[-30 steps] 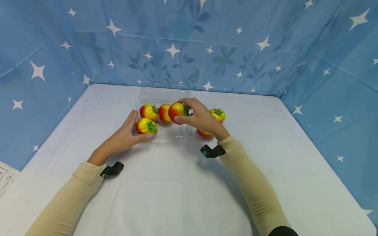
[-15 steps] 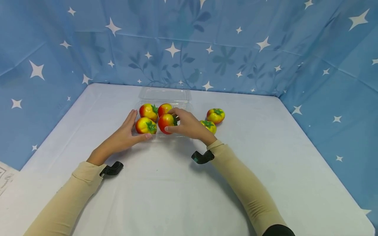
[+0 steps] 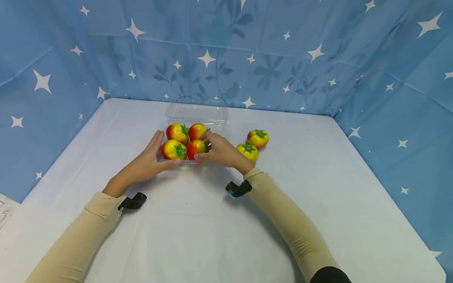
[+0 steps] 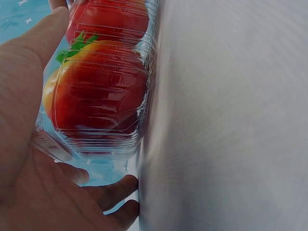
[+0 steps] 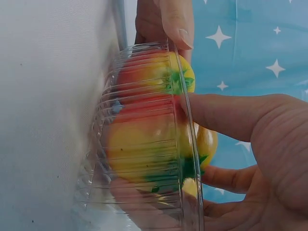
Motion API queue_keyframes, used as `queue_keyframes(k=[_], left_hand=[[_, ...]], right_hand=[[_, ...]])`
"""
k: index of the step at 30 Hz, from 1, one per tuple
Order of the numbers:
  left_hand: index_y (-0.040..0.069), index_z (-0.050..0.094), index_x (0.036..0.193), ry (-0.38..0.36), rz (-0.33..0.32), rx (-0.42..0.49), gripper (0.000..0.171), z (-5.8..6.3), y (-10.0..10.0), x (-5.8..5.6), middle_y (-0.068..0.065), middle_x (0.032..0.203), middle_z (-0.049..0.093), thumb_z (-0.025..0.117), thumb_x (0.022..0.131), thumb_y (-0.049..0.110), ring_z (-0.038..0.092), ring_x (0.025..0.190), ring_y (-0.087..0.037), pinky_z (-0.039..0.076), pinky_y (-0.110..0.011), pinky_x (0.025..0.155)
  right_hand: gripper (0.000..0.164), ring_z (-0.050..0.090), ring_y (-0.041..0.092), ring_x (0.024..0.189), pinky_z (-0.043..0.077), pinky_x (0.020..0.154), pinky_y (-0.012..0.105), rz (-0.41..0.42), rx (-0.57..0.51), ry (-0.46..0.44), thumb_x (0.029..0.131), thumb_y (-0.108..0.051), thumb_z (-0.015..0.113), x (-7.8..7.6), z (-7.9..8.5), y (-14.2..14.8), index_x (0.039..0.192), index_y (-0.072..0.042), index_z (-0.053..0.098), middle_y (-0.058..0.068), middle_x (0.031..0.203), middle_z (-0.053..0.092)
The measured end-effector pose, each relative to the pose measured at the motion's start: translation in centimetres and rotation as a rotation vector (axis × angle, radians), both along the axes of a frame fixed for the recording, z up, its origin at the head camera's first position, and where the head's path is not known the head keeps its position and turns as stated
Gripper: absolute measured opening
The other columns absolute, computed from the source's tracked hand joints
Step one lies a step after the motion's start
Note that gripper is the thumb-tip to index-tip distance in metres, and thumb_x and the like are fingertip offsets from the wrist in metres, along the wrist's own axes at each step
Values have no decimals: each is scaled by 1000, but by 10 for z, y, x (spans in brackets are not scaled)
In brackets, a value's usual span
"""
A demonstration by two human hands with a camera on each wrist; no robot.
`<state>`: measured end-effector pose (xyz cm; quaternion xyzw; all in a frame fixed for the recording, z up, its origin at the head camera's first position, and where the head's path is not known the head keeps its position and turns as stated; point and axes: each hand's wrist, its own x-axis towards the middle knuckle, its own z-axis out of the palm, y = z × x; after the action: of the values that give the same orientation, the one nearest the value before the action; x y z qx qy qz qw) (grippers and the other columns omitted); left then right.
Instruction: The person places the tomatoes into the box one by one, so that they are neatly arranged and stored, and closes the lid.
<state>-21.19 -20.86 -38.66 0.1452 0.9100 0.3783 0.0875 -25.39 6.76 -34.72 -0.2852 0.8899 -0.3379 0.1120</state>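
A clear plastic clamshell box (image 3: 220, 126) stands with its lid raised at the back. My left hand (image 3: 148, 160) lies along its left side with straight fingers, the thumb reaching across the near rim. Inside are several red-and-yellow tomatoes with green tops: one at back left (image 3: 176, 133), one at back middle (image 3: 196, 131), one at front left (image 3: 172, 149). My right hand (image 3: 222, 151) pinches another tomato (image 3: 195, 148) beside the front-left one, low in the box. Through the ribbed wall (image 5: 144, 91) in the right wrist view, its thumb shows over the rim and its fingers round the tomato's far side.
Two more tomatoes, a farther one (image 3: 258, 138) and a nearer one (image 3: 249, 151), lie on the white cloth (image 3: 198, 232) right of the box. A blue curtain (image 3: 226, 51) with white stars hangs behind the table. A printed sheet (image 3: 5, 210) shows at far left.
My right hand has carried its tomato left, toward me and down into the box, beside the front-left one. The left hand has stayed at the box's left side.
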Motion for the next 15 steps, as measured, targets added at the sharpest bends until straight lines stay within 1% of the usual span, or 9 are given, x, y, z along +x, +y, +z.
queue_keyframes(k=[6, 12, 15], left_hand=[[4, -12, 169, 1, 2, -1, 122, 1, -1, 0, -16, 176, -19, 71, 99, 58, -8, 162, -42, 8, -69, 125], [4, -13, 169, 1, 3, 1, 122, 0, 0, 0, -15, 176, -19, 71, 99, 58, -8, 162, -42, 9, -69, 125], [4, -12, 169, -2, 2, 2, 122, 0, 0, 0, -15, 176, -19, 71, 99, 58, -7, 162, -42, 9, -70, 125]], right_hand=[[52, 62, 27, 116, 56, 100, 38, 18, 29, -17, 100, -25, 77, -2, 1, -1, 142, 0, 57, 15, 131, 66], [47, 62, 25, 114, 56, 98, 35, 22, 29, -25, 103, -26, 70, -1, 3, 1, 142, -2, 58, 12, 128, 67], [45, 61, 25, 114, 56, 97, 34, 24, 28, -20, 104, -25, 68, 0, 4, 2, 142, -2, 59, 11, 127, 67]])
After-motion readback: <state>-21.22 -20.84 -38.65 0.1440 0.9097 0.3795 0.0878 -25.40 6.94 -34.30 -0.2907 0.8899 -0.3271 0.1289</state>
